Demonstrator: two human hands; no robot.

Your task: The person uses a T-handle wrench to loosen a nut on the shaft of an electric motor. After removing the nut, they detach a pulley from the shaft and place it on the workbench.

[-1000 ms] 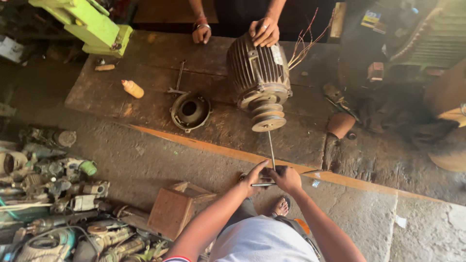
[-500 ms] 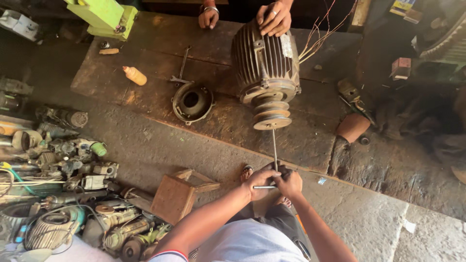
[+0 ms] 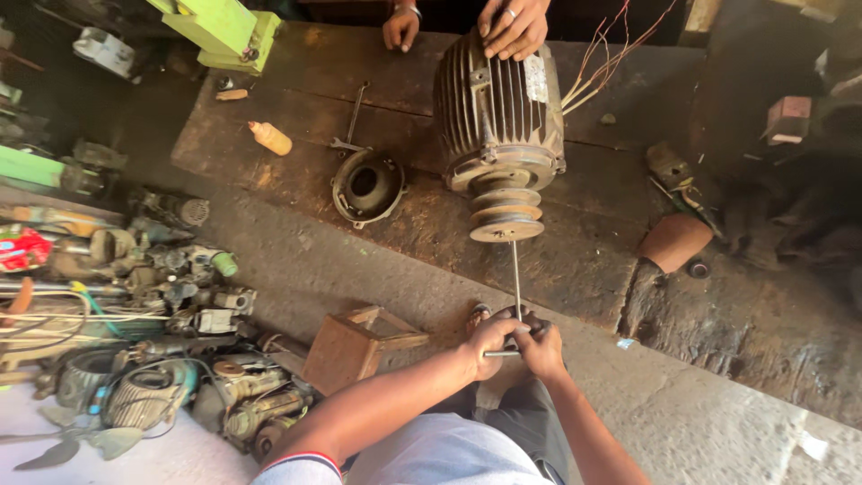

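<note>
Left hand (image 3: 489, 341) and right hand (image 3: 541, 348) both clench the T-handle wrench (image 3: 515, 287), its shaft reaching toward twelve o'clock into the motor's stepped pulley (image 3: 505, 211).

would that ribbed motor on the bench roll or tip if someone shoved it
Probably heavy and hard to shift: the electric motor is a bulky ribbed metal casing. Its round body could roll sideways, which may be why another person's hand rests on it. The stepped pulley likely adds weight at the front.

1. T-handle rod (image 3: 515, 287): thin, grey steel; you grip its crossbar beyond the bench's near edge, shaft reaching up to the pulley.
2. Electric motor (image 3: 499, 108): ribbed, grey, lying near the far edge, stepped pulley (image 3: 505, 208) facing you.
</note>
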